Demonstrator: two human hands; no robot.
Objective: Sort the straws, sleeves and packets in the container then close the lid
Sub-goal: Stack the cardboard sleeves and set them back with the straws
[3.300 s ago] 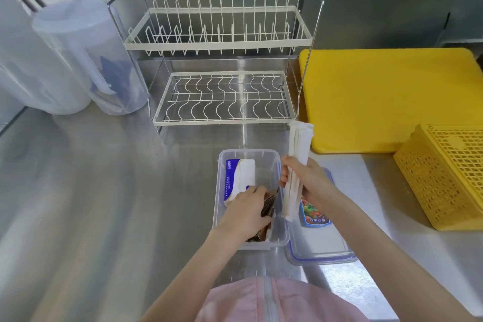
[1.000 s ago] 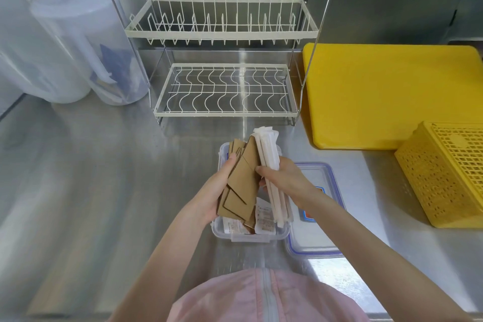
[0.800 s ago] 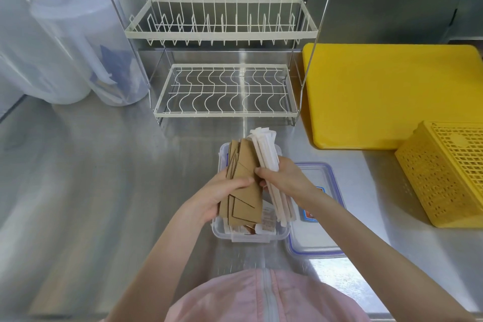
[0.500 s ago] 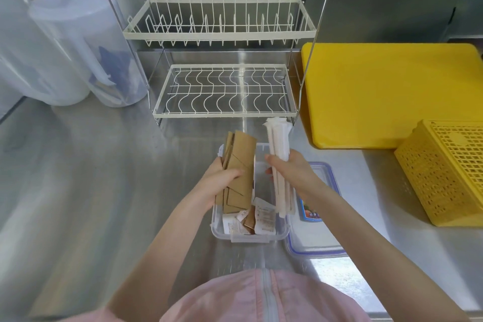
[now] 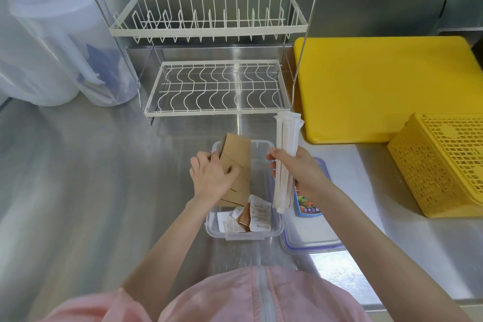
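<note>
We stood at shiny steel desk [image 5: 78,191]. Left hand [image 5: 213,178] gripped brown sleeves [image 5: 236,165], right hand [image 5: 298,170] gripped white straws [image 5: 286,154], over clear container [image 5: 275,227]; yellow board [image 5: 386,89] behind.

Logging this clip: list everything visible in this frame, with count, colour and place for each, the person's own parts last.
container: one, clear plastic, counter centre, lid off
packets: several, white and brown, near end of container
sleeves: a stack, brown cardboard, held over container
straws: a bundle, white paper-wrapped, held above container's right side
lid: one, clear with blue rim, flat on counter right of container
dish rack: one, white wire, two tiers, behind container
cutting board: one, yellow, back right
basket: one, yellow, far right
plastic tubs: two, translucent, back left
counter: one, stainless steel
left hand: gripping sleeves
right hand: gripping straws
</note>
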